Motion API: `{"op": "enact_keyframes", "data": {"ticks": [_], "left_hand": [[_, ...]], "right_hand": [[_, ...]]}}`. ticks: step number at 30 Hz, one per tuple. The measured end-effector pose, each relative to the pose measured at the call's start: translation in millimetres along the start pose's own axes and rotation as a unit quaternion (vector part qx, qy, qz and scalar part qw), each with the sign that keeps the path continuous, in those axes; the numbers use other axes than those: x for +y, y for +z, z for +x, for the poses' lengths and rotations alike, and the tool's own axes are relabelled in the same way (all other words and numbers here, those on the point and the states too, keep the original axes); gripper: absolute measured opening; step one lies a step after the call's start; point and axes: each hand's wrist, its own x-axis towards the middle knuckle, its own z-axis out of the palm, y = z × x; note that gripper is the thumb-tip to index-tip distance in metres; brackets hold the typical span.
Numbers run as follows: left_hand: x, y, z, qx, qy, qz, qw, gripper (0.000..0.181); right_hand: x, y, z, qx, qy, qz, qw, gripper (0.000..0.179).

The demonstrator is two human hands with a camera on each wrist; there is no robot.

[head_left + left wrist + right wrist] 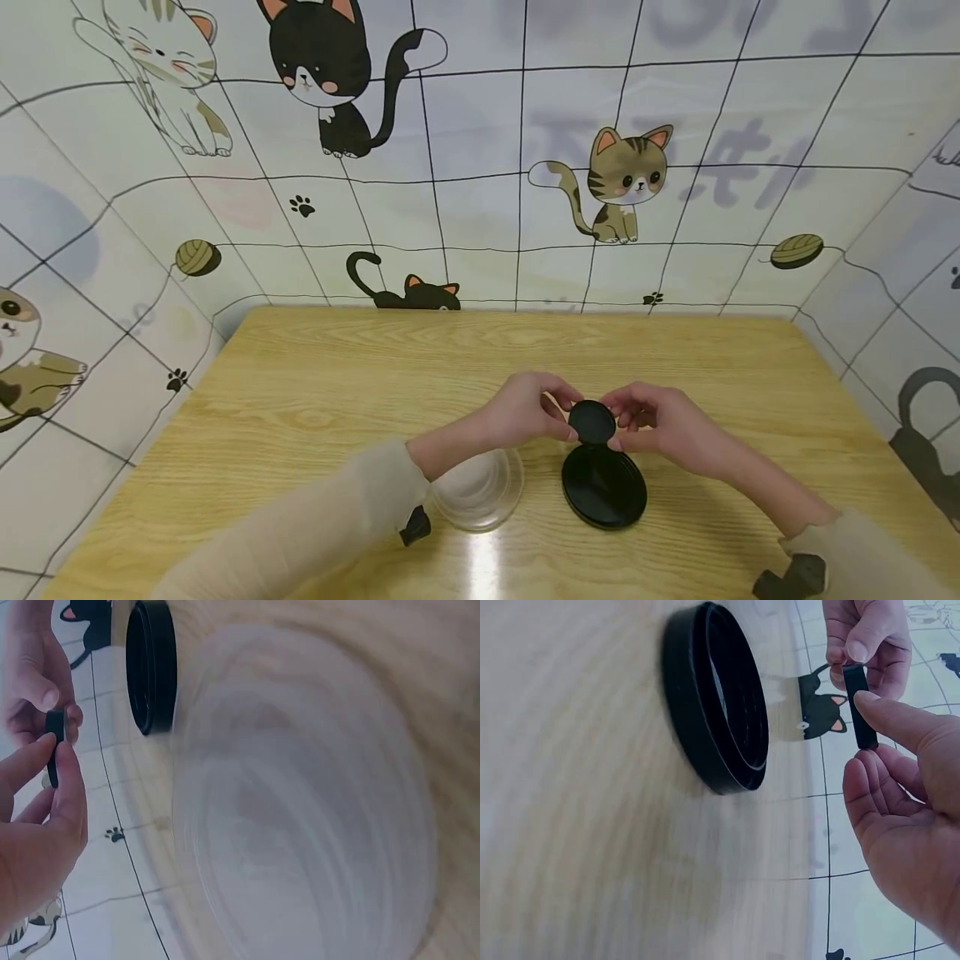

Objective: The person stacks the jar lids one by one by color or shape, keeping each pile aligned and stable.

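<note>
A small, flat black disc (592,421) is raised above the table and seen edge-on in the wrist views. My left hand (531,411) pinches its left edge between thumb and fingers. From the other side my right hand (660,427) grips the right edge, thumb low and fingers above. Just below the disc in the head view, a larger black round lid (604,487) lies on the table, its raised rim (682,697) facing up. To its left, partly behind my left forearm, is a clear round container or lid (483,492) with ringed steps.
The wooden table (337,358) carries these things near its front middle. White cloth printed with cats (630,179) and grid lines hangs behind it and along the sides. Dark straps (416,527) sit at both sleeve cuffs.
</note>
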Motion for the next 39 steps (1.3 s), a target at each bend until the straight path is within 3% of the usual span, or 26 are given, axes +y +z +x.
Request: {"op": "enact_keyframes", "data": {"ticks": [5, 14, 20, 27, 39], "left_hand": [[2.5, 14.6, -9.3, 0.002, -0.002, 0.005, 1.0, 0.038], [-2.7, 26.7, -19.6, -0.007, -0.01, 0.01, 0.9999, 0.038], [-7.5, 34.3, -24.7, -0.01, -0.007, 0.006, 0.9999, 0.038], [-13.5, 43.0, -33.1, -0.005, -0.03, -0.008, 0.9995, 0.041], [-18.8, 47.9, -36.9, 0.002, -0.041, 0.004, 0.9991, 0.041]], "right_hand": [[0.5, 5.0, -17.1, 0.004, -0.001, 0.009, 0.9999, 0.045], [4.1, 16.9, -30.0, -0.006, -0.026, 0.027, 0.9993, 0.042], [11.2, 26.0, -34.3, -0.025, -0.02, 0.052, 0.9982, 0.042], [13.9, 36.6, -37.0, -0.048, -0.002, 0.055, 0.9973, 0.042], [8.7, 39.8, -35.9, -0.069, 0.017, 0.025, 0.9971, 0.042]]}}
